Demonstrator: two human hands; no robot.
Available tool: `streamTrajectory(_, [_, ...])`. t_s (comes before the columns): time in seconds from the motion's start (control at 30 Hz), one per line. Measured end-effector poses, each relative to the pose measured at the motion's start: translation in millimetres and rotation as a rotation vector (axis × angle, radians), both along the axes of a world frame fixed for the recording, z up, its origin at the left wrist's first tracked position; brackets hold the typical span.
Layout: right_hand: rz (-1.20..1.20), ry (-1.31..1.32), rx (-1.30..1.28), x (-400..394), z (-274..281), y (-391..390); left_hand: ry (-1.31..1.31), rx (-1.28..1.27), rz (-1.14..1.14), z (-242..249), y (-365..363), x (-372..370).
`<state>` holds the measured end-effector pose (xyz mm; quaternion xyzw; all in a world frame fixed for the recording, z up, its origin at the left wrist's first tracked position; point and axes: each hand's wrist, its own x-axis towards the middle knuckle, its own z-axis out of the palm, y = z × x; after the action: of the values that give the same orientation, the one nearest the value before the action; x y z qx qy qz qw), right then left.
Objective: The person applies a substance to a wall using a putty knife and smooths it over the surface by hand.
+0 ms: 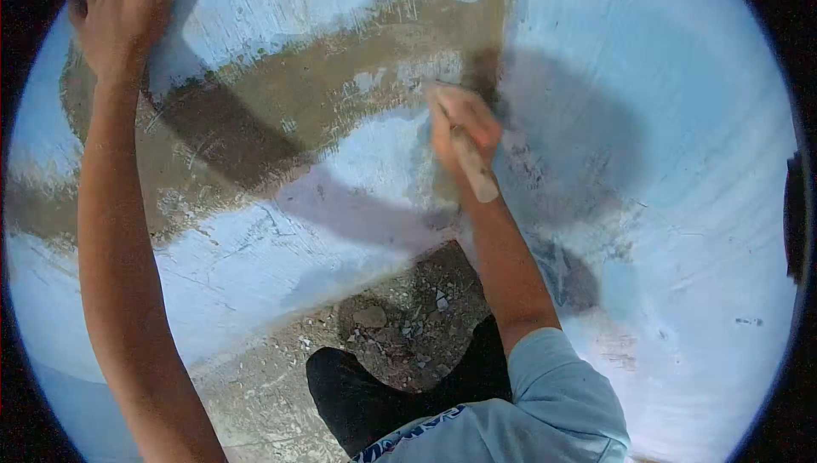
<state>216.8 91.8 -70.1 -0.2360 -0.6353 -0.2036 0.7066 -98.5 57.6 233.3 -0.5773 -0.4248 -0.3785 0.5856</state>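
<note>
My right hand (464, 127) is closed around the pale handle of a tool (472, 161), close to the inner corner of a wall (383, 152). The tool's working end is hidden or blurred at the wall. At the upper left, my left hand (128, 8) lies against the wall with its fingers spread, and nothing shows in it. Between the hands runs a bare brown band (289, 105), with ragged white-blue coating above and below it.
Below the wall, the floor (264, 395) is strewn with chips and rubble (408, 327). My dark-clothed knees are at the bottom centre. Another pale blue wall surface (698, 165), patchy and scratched, rises on the right.
</note>
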Motion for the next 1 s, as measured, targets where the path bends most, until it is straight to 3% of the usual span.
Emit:
streamTrajectory(0.03, [-0.100,0.046,0.007,0,8,-2,0.002,-0.002,0.010,0,0,-1])
streamTrajectory(0.27, [-0.099,-0.131,-0.259,-13,-31,-21,0.000,0.018,0.034,0,2,-2])
streamTrajectory(0.3, [-0.129,0.009,-0.120,-10,-20,-14,-0.006,0.017,0.046,0,1,0])
streamTrajectory(0.4, [-0.294,0.138,-0.120,-31,-12,-19,-0.009,-0.015,0.049,-1,-7,7])
streamTrajectory(0.43, [-0.186,0.104,-0.100,-35,-22,-18,0.001,-0.009,0.046,-1,-6,4])
streamTrajectory(0.53, [0.059,-0.017,-0.460,-38,-81,-38,0.102,0.295,0.007,6,30,-26])
streamTrajectory(0.6, [0.044,-0.030,-0.685,-42,-116,-68,0.148,0.316,0.291,9,36,-31])
streamTrajectory(0.63, [0.031,0.030,-0.673,-45,-145,-83,0.178,0.287,0.635,9,25,-34])
streamTrajectory(0.67, [0.023,0.090,-0.658,-47,-186,-95,0.154,0.341,0.389,9,30,-26])
streamTrajectory(0.7, [0.202,0.246,-0.752,-56,-249,-97,0.162,0.387,0.118,9,35,-19])
streamTrajectory(0.73, [0.243,0.282,-0.877,-61,-274,-115,0.200,0.432,-0.139,9,40,-12])
streamTrajectory(0.77, [0.277,0.318,-1.004,-67,-300,-134,0.204,0.397,-0.110,11,39,-20])
streamTrajectory(0.83, [0.292,0.444,-1.301,-72,-300,-175,0.198,0.340,-0.050,15,41,-34])
streamTrajectory(0.87, [0.423,0.665,-1.419,-77,-299,-186,0.196,0.312,-0.020,17,41,-41])
streamTrajectory(0.93, [0.516,0.784,-1.659,-73,-294,-200,0.141,0.251,0.030,18,40,-43])
streamTrajectory(1.0, [0.431,0.551,-1.909,-62,-283,-202,0.140,0.251,0.009,16,42,-38])
